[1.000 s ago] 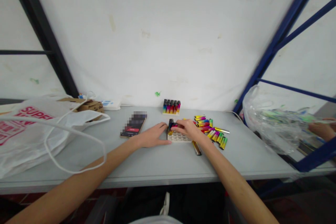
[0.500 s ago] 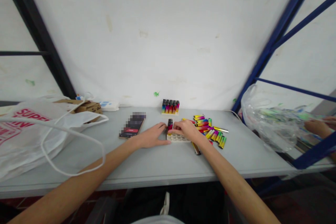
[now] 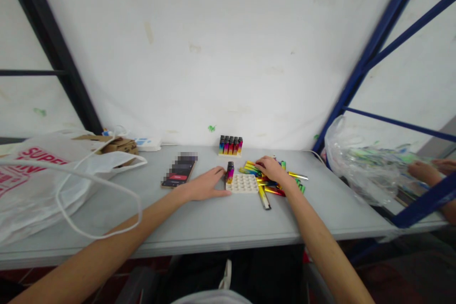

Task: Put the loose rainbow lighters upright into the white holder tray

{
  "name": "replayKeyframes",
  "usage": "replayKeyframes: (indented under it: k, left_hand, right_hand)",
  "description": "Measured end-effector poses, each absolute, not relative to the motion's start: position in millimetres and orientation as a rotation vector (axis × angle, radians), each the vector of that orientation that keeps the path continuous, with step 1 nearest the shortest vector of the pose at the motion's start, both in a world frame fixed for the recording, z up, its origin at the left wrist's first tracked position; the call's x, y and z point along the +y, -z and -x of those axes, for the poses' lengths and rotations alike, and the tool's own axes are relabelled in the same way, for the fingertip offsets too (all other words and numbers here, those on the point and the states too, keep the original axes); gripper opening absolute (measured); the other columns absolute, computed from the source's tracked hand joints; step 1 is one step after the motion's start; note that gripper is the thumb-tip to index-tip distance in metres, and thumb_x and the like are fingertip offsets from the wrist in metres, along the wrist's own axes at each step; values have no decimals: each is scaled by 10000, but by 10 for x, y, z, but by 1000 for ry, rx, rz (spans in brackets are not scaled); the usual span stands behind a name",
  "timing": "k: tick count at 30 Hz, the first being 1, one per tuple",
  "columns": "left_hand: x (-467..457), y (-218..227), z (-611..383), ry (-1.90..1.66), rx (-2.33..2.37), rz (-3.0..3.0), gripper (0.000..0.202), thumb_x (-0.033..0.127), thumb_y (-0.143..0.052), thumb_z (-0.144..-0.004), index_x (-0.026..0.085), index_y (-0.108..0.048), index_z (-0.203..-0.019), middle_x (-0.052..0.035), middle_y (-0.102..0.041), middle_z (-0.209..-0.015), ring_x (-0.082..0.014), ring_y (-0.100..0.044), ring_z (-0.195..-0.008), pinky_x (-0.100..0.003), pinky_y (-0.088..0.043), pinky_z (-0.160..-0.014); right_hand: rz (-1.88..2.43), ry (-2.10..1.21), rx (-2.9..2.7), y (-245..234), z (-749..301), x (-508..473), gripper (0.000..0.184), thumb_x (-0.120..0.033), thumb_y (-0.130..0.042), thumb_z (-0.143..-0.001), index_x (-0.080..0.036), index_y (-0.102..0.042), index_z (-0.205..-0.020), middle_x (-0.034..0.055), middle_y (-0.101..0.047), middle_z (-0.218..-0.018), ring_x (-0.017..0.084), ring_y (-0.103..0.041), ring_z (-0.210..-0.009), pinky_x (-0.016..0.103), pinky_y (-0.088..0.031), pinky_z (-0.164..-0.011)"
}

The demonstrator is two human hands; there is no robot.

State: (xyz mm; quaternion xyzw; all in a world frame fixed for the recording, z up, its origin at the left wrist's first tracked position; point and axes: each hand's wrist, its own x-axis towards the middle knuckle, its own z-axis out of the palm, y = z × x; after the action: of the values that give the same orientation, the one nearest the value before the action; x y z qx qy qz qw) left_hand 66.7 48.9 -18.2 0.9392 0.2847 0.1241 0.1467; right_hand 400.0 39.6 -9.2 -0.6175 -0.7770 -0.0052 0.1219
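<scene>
Left hand: thumb and fingers spread apart at the white tray's left end.
Standing lighter: upright in the tray, just right of the left fingertips.
Right hand: fingers curled over loose lighters; cannot tell whether they grip one.
Far lighters: in rows, beyond both hands' fingers.

Workroom or dormitory: which was unclear.
Table stood against scuffed white wall, between black metal frame and blue metal frame.
</scene>
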Motion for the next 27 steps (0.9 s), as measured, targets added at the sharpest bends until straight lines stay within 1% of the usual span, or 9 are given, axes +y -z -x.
replayKeyframes:
  k: [4, 9, 14, 16, 18, 19, 21, 24, 27]
  left_hand:
    - [473, 165, -670, -347, 821, -2686, 768, 770, -575, -985, 174, -502, -1464, -176, -536, -1542, -325, -534, -1444, -408, -373, -1267]
    - [460, 156, -669, -363, 820, -2680, 792, 775, -576, -980, 163, -502, -1477, -184, -527, -1560, -348, -526, -1457, -422, -369, -1269]
    - [467, 171, -662, -390, 801, -2683, 780, 777, -577, -981, 173, -513, -1471, -178, -535, -1556, -347, -538, -1446, -427, -379, -1257]
    - [473, 180, -662, -396, 798, -2688, 774, 775, -578, -983, 183, -508, -1477, -172, -539, -1558, -344, -538, -1446, -429, -383, -1252]
    - [475, 183, -665, -387, 810, -2689, 793, 777, -578, -982, 164, -505, -1480, -185, -532, -1563, -348, -534, -1451, -422, -376, -1255]
    - [474, 180, -667, -379, 816, -2686, 806, 780, -578, -981, 150, -505, -1478, -195, -528, -1564, -349, -532, -1453, -415, -371, -1258]
    - [468, 170, -673, -366, 821, -2679, 820, 785, -574, -979, 134, -507, -1474, -207, -521, -1564, -348, -527, -1457, -399, -358, -1264]
    - [460, 157, -679, -352, 818, -2672, 815, 785, -567, -981, 131, -512, -1465, -207, -522, -1558, -344, -527, -1455, -391, -350, -1267]
    - [463, 164, -680, -351, 823, -2673, 810, 780, -568, -982, 132, -510, -1465, -209, -519, -1561, -347, -525, -1455, -401, -355, -1267]
  right_hand:
    - [1836, -78, -2267, 75, -4003, 442, 311, -279, -553, -1099, -139, -807, -1209, 158, -798, -1191, 261, -708, -1120, 322, -478, -1014]
    - [1747, -78, -2249, 116, -4036, 445, 252, -256, -580, -1083, -149, -800, -1140, 165, -784, -1153, 263, -707, -1087, 338, -488, -983]
    - [1692, -45, -2098, 187, -4008, 433, 197, -226, -547, -1081, -158, -727, -1122, 167, -755, -1170, 247, -704, -1053, 348, -495, -957]
    - [1647, -82, -2019, 184, -3979, 426, 214, -261, -516, -1090, -165, -692, -1168, 137, -768, -1094, 239, -705, -978, 345, -499, -905]
    - [1585, -172, -1921, 157, -3938, 414, 290, -325, -463, -1101, -164, -662, -1238, 78, -756, -918, 226, -691, -837, 332, -496, -812]
    - [1546, -225, -1867, 134, -3911, 405, 340, -371, -438, -1101, -161, -658, -1253, 44, -723, -822, 219, -671, -763, 325, -487, -763]
    - [1448, -325, -1757, 76, -3843, 379, 437, -485, -436, -1073, -152, -685, -1211, -4, -634, -690, 206, -615, -659, 316, -461, -685]
    - [1287, -476, -1614, -27, -3732, 326, 537, -635, -538, -974, -148, -726, -1100, -18, -580, -658, 188, -556, -630, 311, -434, -634]
    - [1223, -571, -1533, -99, -3657, 277, 518, -680, -672, -879, -170, -721, -956, -9, -588, -682, 176, -530, -659, 308, -441, -646]
